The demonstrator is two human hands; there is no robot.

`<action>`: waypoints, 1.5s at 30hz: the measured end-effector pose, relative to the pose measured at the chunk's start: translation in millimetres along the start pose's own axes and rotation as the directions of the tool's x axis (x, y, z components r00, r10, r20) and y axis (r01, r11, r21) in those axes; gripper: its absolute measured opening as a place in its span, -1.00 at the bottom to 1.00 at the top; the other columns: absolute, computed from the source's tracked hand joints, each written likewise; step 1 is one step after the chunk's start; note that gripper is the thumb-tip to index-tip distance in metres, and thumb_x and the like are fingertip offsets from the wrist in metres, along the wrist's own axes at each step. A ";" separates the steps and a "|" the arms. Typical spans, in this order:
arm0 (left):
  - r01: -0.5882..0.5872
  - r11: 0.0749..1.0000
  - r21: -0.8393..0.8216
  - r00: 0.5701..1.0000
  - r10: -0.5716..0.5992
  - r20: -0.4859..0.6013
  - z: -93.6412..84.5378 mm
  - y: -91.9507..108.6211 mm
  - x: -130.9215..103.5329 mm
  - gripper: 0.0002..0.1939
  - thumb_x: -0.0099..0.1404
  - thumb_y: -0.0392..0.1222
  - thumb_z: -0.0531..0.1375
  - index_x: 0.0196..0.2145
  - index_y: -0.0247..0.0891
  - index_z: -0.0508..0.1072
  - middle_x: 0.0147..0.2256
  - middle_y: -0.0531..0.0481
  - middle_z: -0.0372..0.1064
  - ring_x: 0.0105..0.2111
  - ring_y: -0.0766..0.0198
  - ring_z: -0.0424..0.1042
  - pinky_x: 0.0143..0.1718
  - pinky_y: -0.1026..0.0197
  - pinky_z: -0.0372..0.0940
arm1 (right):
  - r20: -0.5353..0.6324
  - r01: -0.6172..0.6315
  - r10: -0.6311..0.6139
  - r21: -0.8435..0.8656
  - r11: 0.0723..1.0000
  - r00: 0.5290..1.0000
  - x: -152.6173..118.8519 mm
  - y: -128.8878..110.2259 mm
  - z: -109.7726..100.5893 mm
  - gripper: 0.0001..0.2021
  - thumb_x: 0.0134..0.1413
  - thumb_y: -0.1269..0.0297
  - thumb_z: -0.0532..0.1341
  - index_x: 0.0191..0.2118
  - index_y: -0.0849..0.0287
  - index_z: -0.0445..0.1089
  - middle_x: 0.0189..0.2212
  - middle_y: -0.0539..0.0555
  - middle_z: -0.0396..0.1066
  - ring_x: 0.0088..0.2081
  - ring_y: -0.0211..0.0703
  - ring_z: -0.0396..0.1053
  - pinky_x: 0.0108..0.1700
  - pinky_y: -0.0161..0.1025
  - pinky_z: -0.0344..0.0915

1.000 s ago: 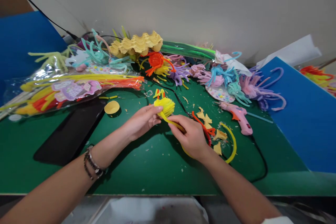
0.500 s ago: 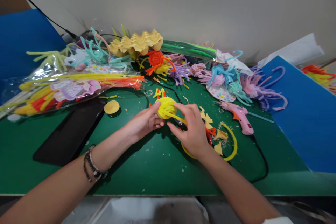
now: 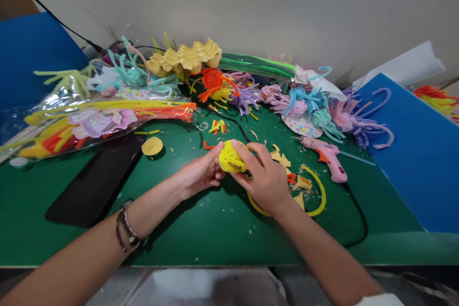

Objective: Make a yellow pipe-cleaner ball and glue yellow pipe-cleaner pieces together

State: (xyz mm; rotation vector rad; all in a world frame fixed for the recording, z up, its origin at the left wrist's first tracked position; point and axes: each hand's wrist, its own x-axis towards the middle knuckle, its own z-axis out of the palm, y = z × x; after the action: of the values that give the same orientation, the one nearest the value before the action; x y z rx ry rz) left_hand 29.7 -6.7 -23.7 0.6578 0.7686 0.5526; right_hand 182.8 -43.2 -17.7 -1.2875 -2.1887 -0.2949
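Observation:
A ball of wound yellow pipe cleaner (image 3: 231,158) is held between my two hands, just above the green table. My left hand (image 3: 206,170) pinches its left side with the thumb on top and the other fingers curled below. The fingers of my right hand (image 3: 267,177) wrap its right side and top. A long yellow pipe cleaner (image 3: 320,191) curves out on the table past my right hand; where it ends behind the hand is hidden. Torn bits of yellow egg carton (image 3: 303,183) lie beside it. A single egg carton cup (image 3: 152,146) stands to the left.
A pink glue gun (image 3: 332,160) with a black cord lies at right. A black tablet-like slab (image 3: 96,179) rests at left, below bagged pipe cleaners (image 3: 107,122). Along the wall are an egg carton (image 3: 186,57) and colourful pipe-cleaner pieces (image 3: 304,100). A blue board (image 3: 412,162) slants at right.
My right hand has closed onto the yellow ball, whose loose strand no longer shows. The ball has turned and shifted slightly right and nearer to me.

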 end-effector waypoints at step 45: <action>-0.593 0.238 0.769 0.773 0.436 0.461 -4.8 -1.9 -13.7 -0.34 0.27 -0.03 -0.08 0.22 -0.25 -0.31 0.15 -0.22 0.01 0.08 0.07 0.11 0.06 0.01 0.02 | 0.417 -0.513 0.299 0.686 0.516 0.858 23.5 39.0 -38.7 -0.84 -0.03 0.34 0.11 -0.26 0.17 0.30 -0.46 -0.07 0.08 -0.57 -0.44 0.02 -0.55 -0.42 0.01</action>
State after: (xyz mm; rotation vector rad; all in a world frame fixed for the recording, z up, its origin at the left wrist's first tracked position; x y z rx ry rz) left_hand 18.2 -15.5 -21.6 2.0425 0.6364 0.6642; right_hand 221.7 -23.9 23.5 -1.2699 -1.7254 0.9867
